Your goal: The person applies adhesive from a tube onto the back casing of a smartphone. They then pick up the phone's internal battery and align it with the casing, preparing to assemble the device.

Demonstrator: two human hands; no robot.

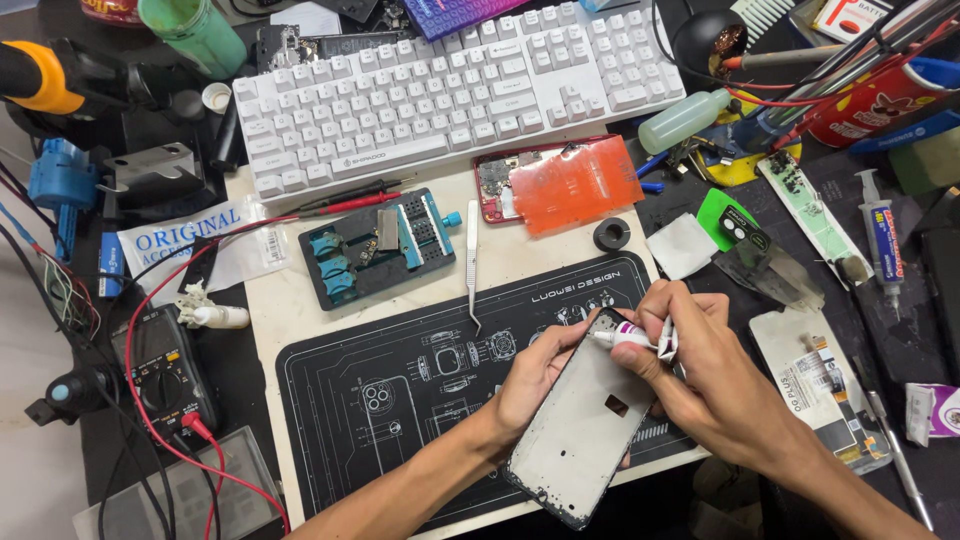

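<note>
My left hand (535,375) grips a phone frame (580,440), a grey inner panel with a dark rim, tilted over the black work mat (400,390). My right hand (705,375) squeezes a small white glue tube (630,340) with its nozzle touching the upper left edge of the frame. Both forearms come in from the bottom of the view.
Metal tweezers (472,265) lie above the mat beside a blue circuit-board holder (378,245). A red phone body with an orange sheet (565,182), a white keyboard (450,90), a multimeter with red leads (165,375), a syringe (882,240) and assorted tools crowd the desk.
</note>
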